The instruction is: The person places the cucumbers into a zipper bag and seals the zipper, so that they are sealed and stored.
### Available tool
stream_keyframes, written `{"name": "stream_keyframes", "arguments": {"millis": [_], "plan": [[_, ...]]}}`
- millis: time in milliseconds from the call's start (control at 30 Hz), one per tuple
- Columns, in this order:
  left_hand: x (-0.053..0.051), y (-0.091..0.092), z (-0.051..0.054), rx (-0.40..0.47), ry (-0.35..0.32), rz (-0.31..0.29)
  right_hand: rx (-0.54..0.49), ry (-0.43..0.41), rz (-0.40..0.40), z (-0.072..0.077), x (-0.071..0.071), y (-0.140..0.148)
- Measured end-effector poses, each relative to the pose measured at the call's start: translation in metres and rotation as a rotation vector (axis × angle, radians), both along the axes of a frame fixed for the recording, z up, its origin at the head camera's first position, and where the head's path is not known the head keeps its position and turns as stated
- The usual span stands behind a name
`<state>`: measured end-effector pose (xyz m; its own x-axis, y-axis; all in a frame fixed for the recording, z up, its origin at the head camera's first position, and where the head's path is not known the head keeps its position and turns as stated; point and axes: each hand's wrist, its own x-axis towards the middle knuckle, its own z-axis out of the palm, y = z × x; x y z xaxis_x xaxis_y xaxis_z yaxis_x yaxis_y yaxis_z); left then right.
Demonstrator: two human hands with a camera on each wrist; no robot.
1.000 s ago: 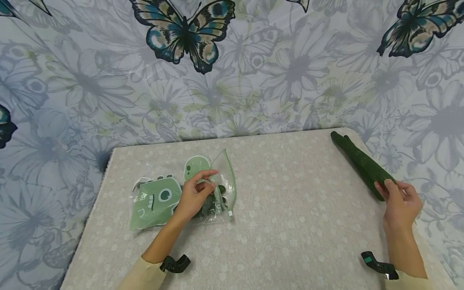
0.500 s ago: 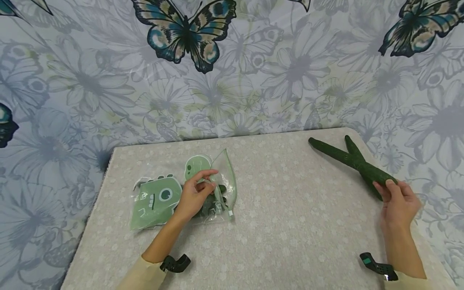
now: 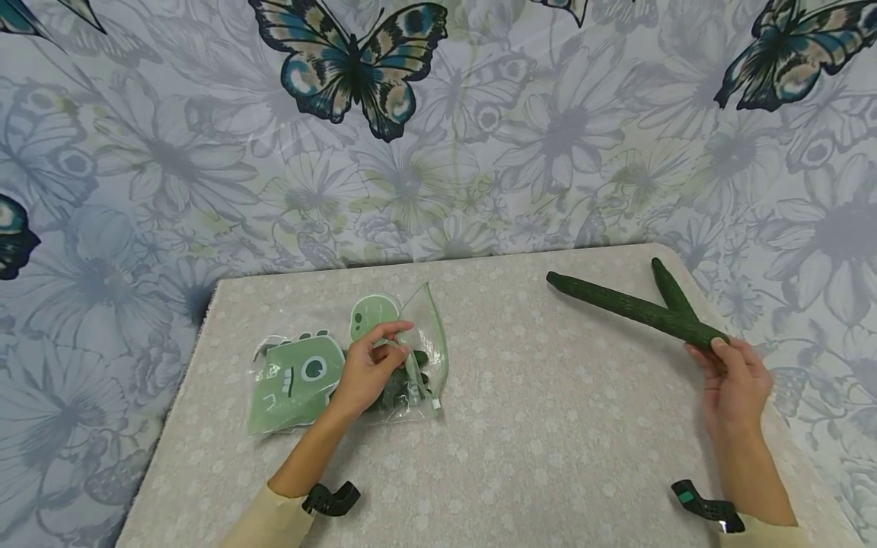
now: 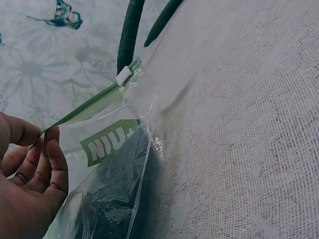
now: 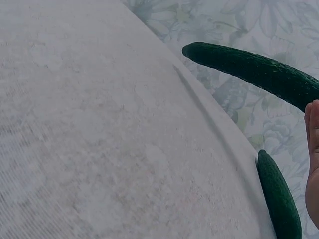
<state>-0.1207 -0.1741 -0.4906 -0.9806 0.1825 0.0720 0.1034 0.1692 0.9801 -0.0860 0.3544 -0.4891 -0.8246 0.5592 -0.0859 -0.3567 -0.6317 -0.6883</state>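
Note:
My right hand pinches one end of a long dark green cucumber, whose far end points left above the table. Behind it a second cucumber lies near the table's right edge, partly covered by the held one. At the left, my left hand pinches the green-edged mouth of a clear zip bag with a white slider. Dark green cucumbers show through the bag's plastic. A green cartoon monster face is printed on the bag.
A pale floral cloth covers the table. Behind it hangs a curtain with butterflies and flowers. Black straps with camera mounts sit on both wrists.
My right hand has lifted the cucumber off the other one and moved left with it; its far end has swung left. My left hand and the bag have stayed in place.

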Motion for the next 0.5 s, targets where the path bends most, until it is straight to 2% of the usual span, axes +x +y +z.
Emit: {"name": "stream_keyframes", "arguments": {"millis": [500], "plan": [[-0.001,0.001,0.001,-0.006,-0.013,0.001,0.112,0.065,0.207,0.007,-0.004,-0.023]]}}
